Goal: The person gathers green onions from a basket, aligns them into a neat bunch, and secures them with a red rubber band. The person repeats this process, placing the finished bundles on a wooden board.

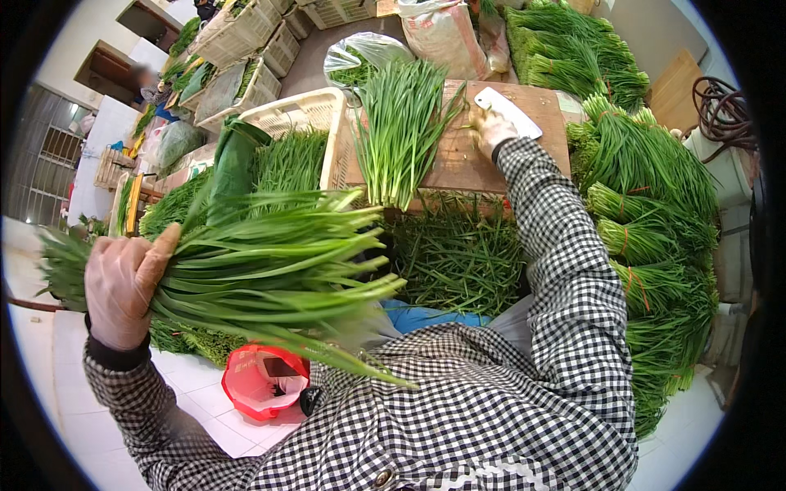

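My left hand point(126, 276), in a thin clear glove, grips a large loose bunch of garlic chives point(264, 264), held sideways at the left with the pale stem ends to the right. At the wooden board point(466, 166), my right hand point(491, 132) is beside a flat white tool or plate point(509, 113). Its fingers are bent around what looks like a few brownish stalks, too small to tell surely. Another pile of chives point(402, 129) lies on the board's left part, stems towards me.
A cream plastic crate point(338, 129) with chives stands left of the board. Loose trimmings point(457, 258) fill the space below it. Bundles tied with orange bands point(645, 227) are stacked at the right. A red plastic container point(264, 380) stands low left. A person point(150, 86) is far back left.
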Demonstrator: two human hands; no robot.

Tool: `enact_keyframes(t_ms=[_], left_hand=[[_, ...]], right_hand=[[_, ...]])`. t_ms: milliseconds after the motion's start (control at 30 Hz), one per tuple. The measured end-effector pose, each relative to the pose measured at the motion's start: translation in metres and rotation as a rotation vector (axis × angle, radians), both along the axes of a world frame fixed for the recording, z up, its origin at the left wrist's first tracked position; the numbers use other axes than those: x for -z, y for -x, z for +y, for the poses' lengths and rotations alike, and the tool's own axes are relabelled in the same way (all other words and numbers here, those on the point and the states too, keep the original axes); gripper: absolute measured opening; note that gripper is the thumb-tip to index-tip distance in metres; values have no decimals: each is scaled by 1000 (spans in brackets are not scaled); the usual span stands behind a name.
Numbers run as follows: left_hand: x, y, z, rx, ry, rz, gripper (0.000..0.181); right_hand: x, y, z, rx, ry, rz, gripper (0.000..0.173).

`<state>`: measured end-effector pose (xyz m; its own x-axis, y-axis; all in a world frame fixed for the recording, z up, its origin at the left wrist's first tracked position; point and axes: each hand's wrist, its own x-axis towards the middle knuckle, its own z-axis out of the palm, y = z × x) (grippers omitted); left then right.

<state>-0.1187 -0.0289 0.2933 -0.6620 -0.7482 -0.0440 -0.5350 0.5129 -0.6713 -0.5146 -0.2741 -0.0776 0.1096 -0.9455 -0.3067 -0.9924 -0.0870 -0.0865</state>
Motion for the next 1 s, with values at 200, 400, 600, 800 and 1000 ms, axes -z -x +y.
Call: enact_keyframes(t_ms=[200, 400, 600, 800, 1000], left_hand=[[-18, -6, -27, 144, 256, -264, 48], [-13, 21, -86, 424, 220, -357, 34], [-6, 117, -105, 837, 222, -217, 31], [-5, 173, -162, 936, 1024, -50, 48], [68, 77, -147, 533, 152, 1029, 63]], right_hand=[[-61, -11, 129, -544, -366, -190, 46], [-186, -32, 129, -490, 196, -953, 92], [-254, -122, 142, -565, 271, -1302, 95], [-227, -72, 110, -242, -99, -2046, 52], [-202, 26, 104, -138, -54, -2449, 56]])
